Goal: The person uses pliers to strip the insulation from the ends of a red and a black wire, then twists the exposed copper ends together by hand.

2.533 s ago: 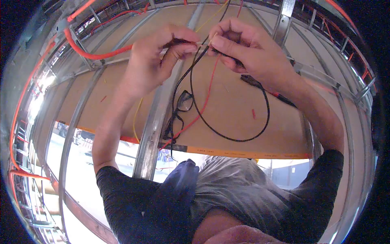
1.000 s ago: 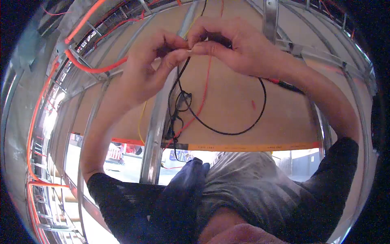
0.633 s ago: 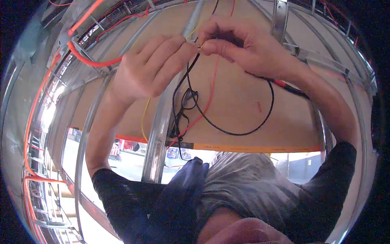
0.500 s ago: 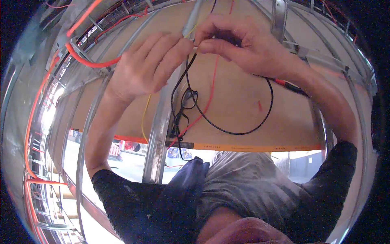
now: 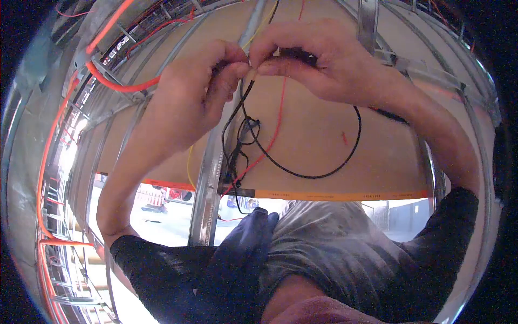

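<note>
My left hand (image 5: pixel 197 89) and my right hand (image 5: pixel 315 62) meet at upper centre, thumbs and index fingers pinched close together. Between them is the end of a black cable (image 5: pixel 247 93), with a small pale tip at my right fingertips. My right hand pinches that tip. What my left fingertips hold, if anything, is too small to make out. The black cable hangs down, and a wide loop (image 5: pixel 318 176) of it curves to the right. A tangle of thin black cable (image 5: pixel 248 129) hangs beside a pink-red wire (image 5: pixel 281 110).
A metal stud (image 5: pixel 208 200) runs upright left of centre before a brown board (image 5: pixel 324 129) with an orange printed edge (image 5: pixel 334 195). Thick orange conduit (image 5: pixel 116 85) curves on the left. A yellow wire (image 5: pixel 190 162) hangs near my left forearm.
My left hand has turned, its thumb and index finger now showing in a pinch. Both hands have shifted slightly left, and the cable end moved left and slightly down with them.
</note>
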### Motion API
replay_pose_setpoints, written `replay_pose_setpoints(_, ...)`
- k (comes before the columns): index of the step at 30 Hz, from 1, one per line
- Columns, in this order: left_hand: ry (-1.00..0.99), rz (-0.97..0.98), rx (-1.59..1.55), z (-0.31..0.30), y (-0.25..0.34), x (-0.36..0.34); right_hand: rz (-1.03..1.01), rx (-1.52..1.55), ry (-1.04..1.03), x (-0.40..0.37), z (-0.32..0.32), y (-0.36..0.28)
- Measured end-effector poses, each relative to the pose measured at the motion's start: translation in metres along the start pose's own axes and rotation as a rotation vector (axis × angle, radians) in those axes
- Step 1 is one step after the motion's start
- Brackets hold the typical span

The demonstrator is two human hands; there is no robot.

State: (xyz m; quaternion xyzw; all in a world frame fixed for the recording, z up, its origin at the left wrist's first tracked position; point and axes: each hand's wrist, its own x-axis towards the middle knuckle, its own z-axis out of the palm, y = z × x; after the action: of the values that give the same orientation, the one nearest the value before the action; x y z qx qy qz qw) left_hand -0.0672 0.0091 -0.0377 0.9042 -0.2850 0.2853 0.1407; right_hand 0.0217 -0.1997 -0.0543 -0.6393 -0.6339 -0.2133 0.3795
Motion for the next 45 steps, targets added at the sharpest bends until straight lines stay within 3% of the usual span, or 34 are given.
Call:
replay_pose_setpoints(2, -0.108, -0.265, -0.22, -0.004, 0.011, 0.003, -0.012, -0.016, -0.002, 0.001, 0.001, 0.001)
replay_pose_setpoints(6, -0.207, -0.366, -0.314, -0.008, 0.012, 0.006, -0.137, -0.013, 0.033, 0.001, 0.005, 0.013)
replay_pose_setpoints(9, -0.271, -0.539, -0.511, -0.008, 0.006, 0.01, -0.161, -0.004, 0.037, -0.001, 0.008, 0.017)
replay_pose_setpoints(11, -0.336, -0.778, -0.675, -0.014, 0.011, 0.018, -0.155, 0.008, 0.027, 0.001, 0.008, 0.014)
replay_pose_setpoints(18, -0.535, -0.836, -1.063, -0.024, 0.001, 0.022, -0.068, -0.043, -0.046, -0.001, 0.004, 0.014)
replay_pose_setpoints(23, -0.391, -0.712, -0.826, -0.01, -0.008, 0.019, -0.08, -0.033, -0.029, -0.001, 0.008, 0.025)
replay_pose_setpoints(30, -0.311, -0.439, -0.793, -0.009, -0.025, 0.004, 0.026, 0.078, -0.075, -0.001, 0.012, 0.026)
replay_pose_setpoints(32, -0.023, 0.032, -0.258, 0.002, -0.032, -0.002, 0.008, 0.111, -0.062, 0.0, 0.013, 0.025)
replay_pose_setpoints(33, -0.02, 0.029, -0.259, 0.003, -0.034, -0.004, 0.019, 0.109, -0.075, 0.001, 0.012, 0.024)
replay_pose_setpoints(35, 0.039, 0.221, 0.013, 0.003, -0.031, -0.003, 0.028, 0.109, -0.092, 0.001, 0.014, 0.025)
replay_pose_setpoints(41, 0.214, 0.505, 0.205, 0.012, -0.044, 0.0, 0.054, 0.08, -0.065, -0.001, 0.015, 0.025)
replay_pose_setpoints(45, 0.19, 0.51, 0.209, 0.01, -0.04, 0.0, 0.048, 0.068, -0.053, -0.001, 0.014, 0.026)
